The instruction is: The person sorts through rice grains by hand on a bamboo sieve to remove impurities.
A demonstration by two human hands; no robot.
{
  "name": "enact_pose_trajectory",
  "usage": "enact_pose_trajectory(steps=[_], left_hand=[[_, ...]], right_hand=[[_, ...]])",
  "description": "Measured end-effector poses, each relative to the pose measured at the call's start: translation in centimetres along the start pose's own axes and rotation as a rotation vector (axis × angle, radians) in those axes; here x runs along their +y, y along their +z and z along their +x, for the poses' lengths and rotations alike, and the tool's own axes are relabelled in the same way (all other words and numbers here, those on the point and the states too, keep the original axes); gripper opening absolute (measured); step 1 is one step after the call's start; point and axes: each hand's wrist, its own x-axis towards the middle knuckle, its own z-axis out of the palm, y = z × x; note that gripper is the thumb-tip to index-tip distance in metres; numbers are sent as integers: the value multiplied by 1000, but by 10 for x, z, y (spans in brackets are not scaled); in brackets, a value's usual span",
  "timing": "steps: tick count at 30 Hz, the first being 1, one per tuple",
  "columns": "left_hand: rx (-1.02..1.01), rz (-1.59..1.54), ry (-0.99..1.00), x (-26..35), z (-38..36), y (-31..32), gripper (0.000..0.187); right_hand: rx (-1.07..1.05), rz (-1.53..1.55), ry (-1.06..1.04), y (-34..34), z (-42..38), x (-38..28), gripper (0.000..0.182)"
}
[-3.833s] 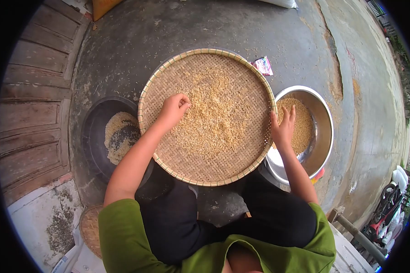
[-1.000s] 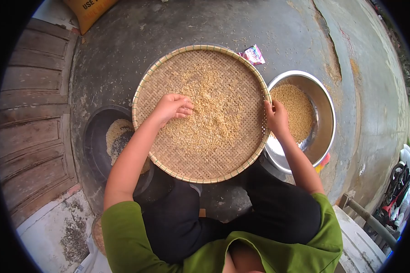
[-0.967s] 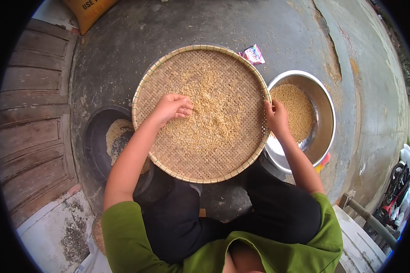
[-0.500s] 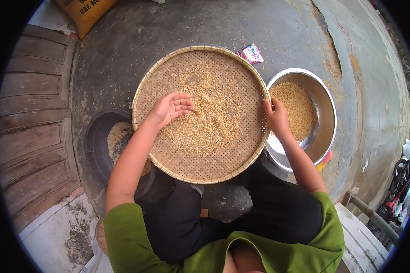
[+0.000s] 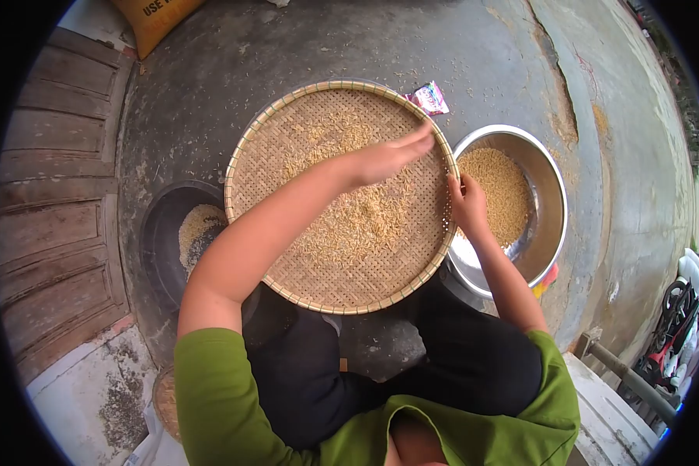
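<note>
Now left hand (image 5: 392,158) has swung from the left half of the woven tray (image 5: 349,291) toward its far-right side, fingers outstretched, blurred; right hand (image 5: 471,208) still grips its right edge. Grain (image 5: 369,221) sits mid-tray, handling apparently paused.

"USE" on the orange sack (image 5: 151,28); lettering on the pink packet (image 5: 429,99) seemingly illegible.

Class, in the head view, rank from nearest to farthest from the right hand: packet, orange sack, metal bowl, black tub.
From the right hand:
1. Metal bowl, just right
2. Packet, ahead, slightly left
3. Black tub, left side
4. Orange sack, top left
</note>
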Motion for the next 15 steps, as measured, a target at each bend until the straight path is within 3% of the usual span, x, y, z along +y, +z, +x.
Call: enact_pose_trajectory(steps=[1, 3, 5, 9, 11, 15], left_hand=[[149, 158, -89, -9, -5, -13, 69], [261, 54, -207, -48, -17, -36, 58], [440, 204, -252, -84, -32, -40, 46], [365, 413, -337, -107, -52, -26, 40], [351, 717, -132, -113, -56, -20, 38], [328, 793, -107, -118, -47, -19, 23]], right_hand=[[-19, 1, 18, 1, -1, -1, 36], [-21, 9, 11, 2, -2, -1, 37], [-60, -26, 57, -3, 0, -8, 37], [-40, -22, 22, 0, 1, -2, 37], [-32, -21, 10, 3, 2, 3, 37], [-27, -20, 0, 1, 0, -1, 36]])
